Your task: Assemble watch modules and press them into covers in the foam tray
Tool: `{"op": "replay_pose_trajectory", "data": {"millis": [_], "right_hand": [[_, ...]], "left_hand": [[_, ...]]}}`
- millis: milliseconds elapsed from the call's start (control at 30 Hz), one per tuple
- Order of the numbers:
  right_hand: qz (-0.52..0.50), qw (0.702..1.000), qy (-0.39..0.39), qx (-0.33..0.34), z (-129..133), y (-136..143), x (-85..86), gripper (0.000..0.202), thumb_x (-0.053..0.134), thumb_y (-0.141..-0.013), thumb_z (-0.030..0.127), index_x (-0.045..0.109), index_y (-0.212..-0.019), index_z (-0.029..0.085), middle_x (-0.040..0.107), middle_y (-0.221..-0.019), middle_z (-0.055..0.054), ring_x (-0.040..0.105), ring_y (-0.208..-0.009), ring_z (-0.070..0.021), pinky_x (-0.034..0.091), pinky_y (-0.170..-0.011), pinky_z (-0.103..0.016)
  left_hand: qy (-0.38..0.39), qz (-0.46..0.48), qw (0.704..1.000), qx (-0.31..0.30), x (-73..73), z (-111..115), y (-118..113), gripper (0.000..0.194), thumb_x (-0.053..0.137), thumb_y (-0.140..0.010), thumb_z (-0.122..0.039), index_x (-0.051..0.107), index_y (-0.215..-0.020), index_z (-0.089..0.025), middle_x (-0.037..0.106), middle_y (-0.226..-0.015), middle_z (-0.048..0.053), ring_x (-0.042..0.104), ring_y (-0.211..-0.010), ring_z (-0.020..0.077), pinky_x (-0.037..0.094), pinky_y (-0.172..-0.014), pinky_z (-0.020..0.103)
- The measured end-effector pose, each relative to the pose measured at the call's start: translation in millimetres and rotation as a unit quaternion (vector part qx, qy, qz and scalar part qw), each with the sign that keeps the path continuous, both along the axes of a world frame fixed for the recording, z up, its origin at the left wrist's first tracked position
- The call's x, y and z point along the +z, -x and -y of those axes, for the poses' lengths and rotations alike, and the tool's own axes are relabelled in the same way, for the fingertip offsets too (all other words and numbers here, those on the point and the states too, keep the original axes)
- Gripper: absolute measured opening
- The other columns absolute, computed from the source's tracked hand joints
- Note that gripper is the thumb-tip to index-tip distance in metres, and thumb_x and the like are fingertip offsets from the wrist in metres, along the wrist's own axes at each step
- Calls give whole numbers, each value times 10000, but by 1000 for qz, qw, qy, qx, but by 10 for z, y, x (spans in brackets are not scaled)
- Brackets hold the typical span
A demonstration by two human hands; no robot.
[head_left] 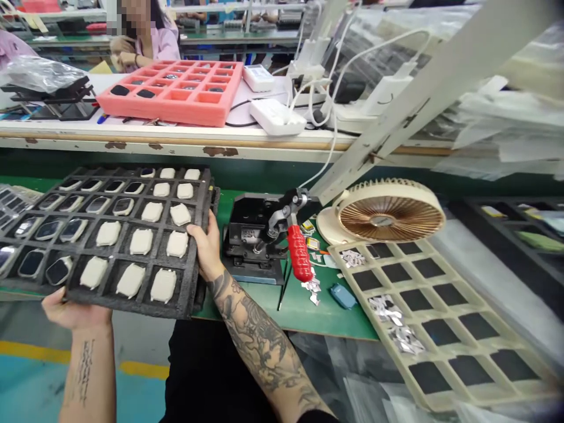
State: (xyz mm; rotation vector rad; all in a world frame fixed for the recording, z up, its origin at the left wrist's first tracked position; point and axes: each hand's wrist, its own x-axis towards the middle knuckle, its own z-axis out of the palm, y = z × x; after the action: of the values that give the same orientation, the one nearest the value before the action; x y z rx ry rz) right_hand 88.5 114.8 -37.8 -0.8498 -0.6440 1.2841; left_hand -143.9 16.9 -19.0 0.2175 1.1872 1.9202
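Both my hands hold a black foam tray (pixel 126 247) tilted over the front edge of the green bench. My left hand (pixel 79 311) supports its near edge from below, thumb over the rim. My right hand (pixel 206 244) grips the right side, thumb on top. Several watch cases fill the compartments: on the right, pale cream watch cases (pixel 141 241) lie face down; on the left, watches with dark screens (pixel 73 230) lie face up. Part of another dark tray shows beneath the right edge. The fingers under the tray are hidden.
A toggle clamp press with a red handle (pixel 299 255) stands right of the tray. Beyond it are a fan (pixel 390 211) and a divided tray (pixel 396 264) with small silvery parts. A pink foam tray (pixel 171 106) sits on the shelf; a person (pixel 165 44) sits behind.
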Motion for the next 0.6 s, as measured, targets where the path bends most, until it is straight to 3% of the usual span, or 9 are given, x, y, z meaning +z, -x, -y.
{"op": "replay_pose_trajectory", "data": {"millis": [100,167,267,333,433,500,567,600], "right_hand": [[47,998,42,-29,53,-105,-31,716,766,-865,480,579,-1507,225,694,-1509,-70,633,-1393,-280,499,-1236,-470],[89,994,62,-25,226,-119,-28,766,733,-926,568,533,-1583,231,601,-1634,-85,544,-1525,-285,431,-1305,-481],[149,986,73,6,676,-124,-39,867,703,-983,611,382,-1708,262,460,-1758,-85,453,-1619,-282,380,-1348,-482],[196,978,71,29,990,-185,-86,902,730,-990,583,320,-1738,290,426,-1780,-88,449,-1625,-298,429,-1315,-480],[263,961,41,73,1307,-369,-213,785,685,-1036,546,379,-1711,287,456,-1752,-123,514,-1580,-330,476,-1275,-500],[317,946,-3,73,1418,-499,-323,648,646,-1066,498,475,-1649,274,443,-1749,-146,523,-1572,-350,467,-1280,-542],[380,923,-56,20,1502,-600,-448,558,668,-1055,449,570,-1565,243,446,-1732,-175,506,-1577,-383,442,-1288,-606],[401,913,-76,-9,1548,-631,-513,565,683,-1045,430,573,-1562,230,443,-1727,-191,503,-1574,-398,434,-1286,-637]], "left_hand": [[-31,36,998,38,-115,-133,-60,588,562,-726,-410,789,-1242,-245,851,-1253,-7,761,-1266,397,622,-1113,538],[-28,65,996,46,-174,-178,-88,568,643,-666,-381,805,-1200,-274,878,-1138,6,797,-1200,386,640,-1114,534],[0,105,994,6,-183,-147,-91,463,690,-728,-325,811,-1163,-225,884,-1037,44,825,-1125,356,652,-1093,512],[18,102,994,-41,-154,-57,-47,361,731,-797,-297,812,-1132,-187,880,-1029,81,831,-1100,350,665,-1059,498],[67,27,986,-147,-120,198,110,310,818,-870,-367,814,-1094,-153,866,-1076,149,834,-1067,359,689,-970,473],[138,-82,970,-184,-123,408,288,378,868,-862,-478,822,-1015,-136,853,-1022,192,841,-940,373,703,-839,470],[209,-204,946,-143,-146,548,541,439,896,-817,-553,806,-879,-128,824,-876,197,813,-750,357,672,-666,435],[228,-257,935,-91,-164,561,695,444,895,-803,-566,785,-834,-136,803,-819,177,787,-693,331,639,-610,402]]}}
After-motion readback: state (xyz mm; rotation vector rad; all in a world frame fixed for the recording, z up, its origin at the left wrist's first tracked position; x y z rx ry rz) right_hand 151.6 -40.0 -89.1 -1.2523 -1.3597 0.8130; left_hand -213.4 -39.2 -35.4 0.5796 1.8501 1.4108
